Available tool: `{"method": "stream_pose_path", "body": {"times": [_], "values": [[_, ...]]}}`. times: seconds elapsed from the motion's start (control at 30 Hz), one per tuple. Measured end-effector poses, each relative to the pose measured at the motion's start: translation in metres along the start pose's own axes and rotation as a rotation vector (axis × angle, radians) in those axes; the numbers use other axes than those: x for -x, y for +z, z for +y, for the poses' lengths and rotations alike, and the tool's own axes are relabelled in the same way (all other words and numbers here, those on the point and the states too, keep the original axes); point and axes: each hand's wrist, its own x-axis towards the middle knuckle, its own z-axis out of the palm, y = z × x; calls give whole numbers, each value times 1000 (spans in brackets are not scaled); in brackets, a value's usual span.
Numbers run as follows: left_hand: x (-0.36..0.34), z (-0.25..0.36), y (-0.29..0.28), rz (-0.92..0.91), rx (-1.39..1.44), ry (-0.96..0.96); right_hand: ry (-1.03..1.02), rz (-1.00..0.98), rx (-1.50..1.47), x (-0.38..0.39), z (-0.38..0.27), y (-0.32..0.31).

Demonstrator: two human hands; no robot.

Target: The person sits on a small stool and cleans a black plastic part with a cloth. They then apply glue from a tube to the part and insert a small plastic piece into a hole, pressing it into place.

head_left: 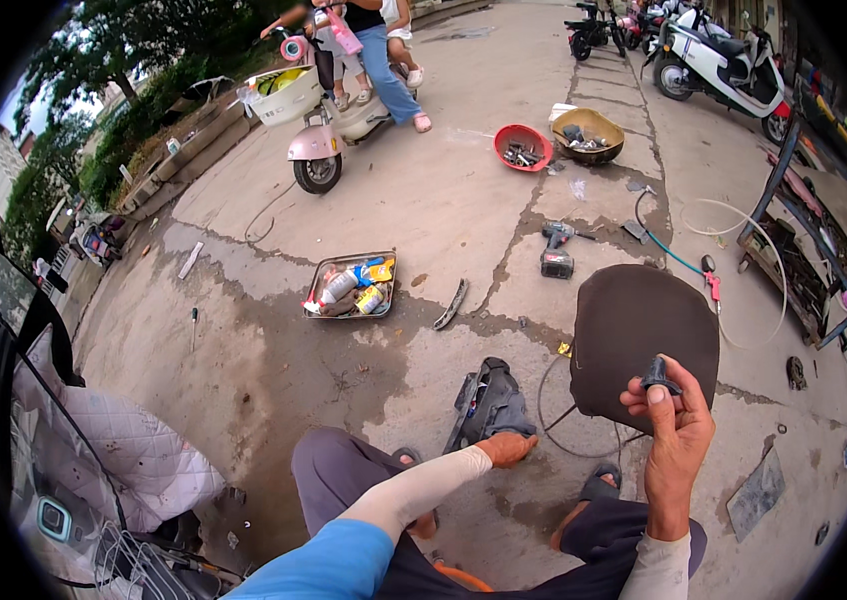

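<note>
Between the thumb and fingers of my right hand point(678, 425) is a small dark cone-shaped cap with a flared rim point(659, 376), raised in front of the dark brown stool seat point(643, 335). My left hand point(509, 450) is closed at the near right corner of a bulky dark grey part point(495, 398), low between my knees. That part looks like a moulded plastic housing with a hollow along its left side. The left fingertips are partly hidden against it.
A cordless drill point(557, 250) lies beyond the stool. A metal tray point(351, 290) holds spray cans and bottles. A red helmet point(523, 150) and a yellow bowl point(593, 140) contain metal parts. People sit on a pink scooter point(318, 150). An air hose point(673, 255) lies right; a quilted scooter cover point(133, 450) is left.
</note>
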Motion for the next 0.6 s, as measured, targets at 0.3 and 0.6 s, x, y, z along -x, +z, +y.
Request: {"method": "stream_pose_path", "body": {"times": [0.3, 0.6], "values": [[57, 67, -164, 199, -66, 271, 87, -217, 65, 8, 17, 23], [126, 94, -235, 612, 1678, -130, 203, -342, 104, 13, 30, 49]]}}
